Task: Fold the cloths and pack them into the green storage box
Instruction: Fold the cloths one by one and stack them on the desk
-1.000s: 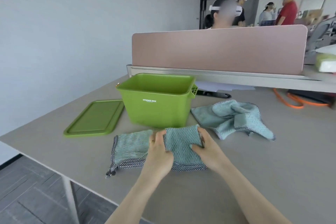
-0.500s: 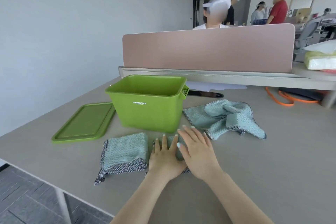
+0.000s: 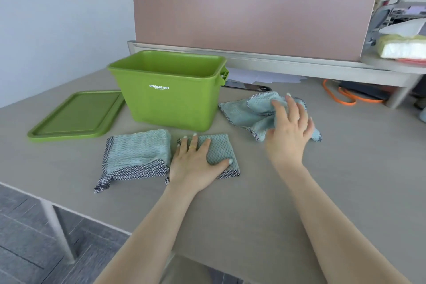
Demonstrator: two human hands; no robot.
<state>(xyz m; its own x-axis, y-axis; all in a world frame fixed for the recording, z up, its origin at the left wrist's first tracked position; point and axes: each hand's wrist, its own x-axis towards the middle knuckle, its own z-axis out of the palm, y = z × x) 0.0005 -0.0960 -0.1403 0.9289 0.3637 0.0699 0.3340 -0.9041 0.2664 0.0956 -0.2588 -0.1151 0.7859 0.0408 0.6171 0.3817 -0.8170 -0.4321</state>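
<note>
**Left hand pressing a folded cloth, right hand reaching onto the loose one**

The grey counter (image 3: 299,191) is filling most of the frame, with a pink divider panel (image 3: 251,21) standing along its far edge in the upper middle. The green storage box (image 3: 169,97) is sitting open in the centre-left of the frame, printed "STORAGE BOX" on its near wall; its inside is showing only green walls from this angle. Its flat green lid (image 3: 76,115) is lying on the counter just left of the box.

In the right middle of the frame a crumpled teal cloth (image 3: 244,110) with a checked border is lying spread and rumpled beside the box. The right hand (image 3: 289,131) is resting over its right part, grip apart with fingers spread and only lightly bent; whether the fingertips are pinching any fabric cannot be told.

Just below the box, two folded teal cloths are lying side by side, close together. The left folded cloth (image 3: 138,154) is a neat rectangle with a checked corner trailing toward the lower left. The right folded cloth (image 3: 221,150) is smaller and squarer, and the left hand (image 3: 196,163) is lying flat on it, grip apart, fingers straight and pressing down, thumb stretched across its near edge.

In the far right, an orange cable (image 3: 345,97) is looping under a raised shelf.
</note>
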